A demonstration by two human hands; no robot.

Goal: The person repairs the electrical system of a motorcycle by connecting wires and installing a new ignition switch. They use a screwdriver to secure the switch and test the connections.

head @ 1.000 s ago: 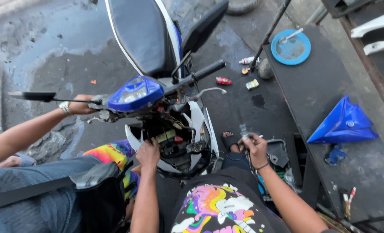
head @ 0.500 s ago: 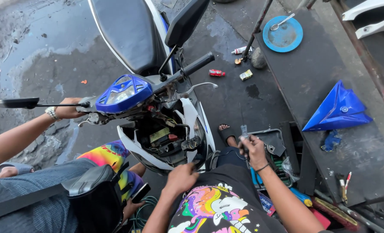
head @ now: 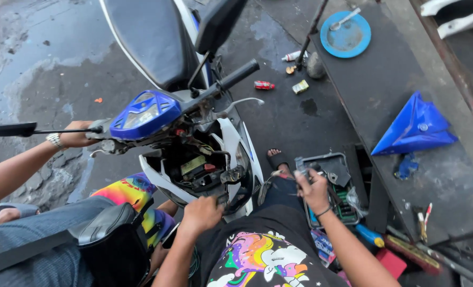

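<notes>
A blue and white scooter (head: 156, 114) stands in front of me with its front cover off, so wiring and a battery (head: 196, 170) show. My left hand (head: 202, 212) lies against the lower edge of that open cavity, knuckles up, fingertips hidden among dark parts. My right hand (head: 313, 188) is shut on a small dark tool (head: 301, 162) just above an open tool case (head: 338, 171). A co-worker's hand (head: 74, 135) with a wristwatch grips the left handlebar.
A dark bench (head: 385, 90) on the right carries a blue plate (head: 346, 36) and a blue fairing piece (head: 414, 127). Small bottles and boxes (head: 295, 79) lie on the wet concrete. The co-worker's legs and a black bag (head: 114, 239) sit at lower left. A sandalled foot (head: 276, 159) rests beside the wheel.
My left hand has dropped from inside the open cavity to its lower edge. My right hand has stayed over the tool case. The co-worker's hand keeps hold of the handlebar.
</notes>
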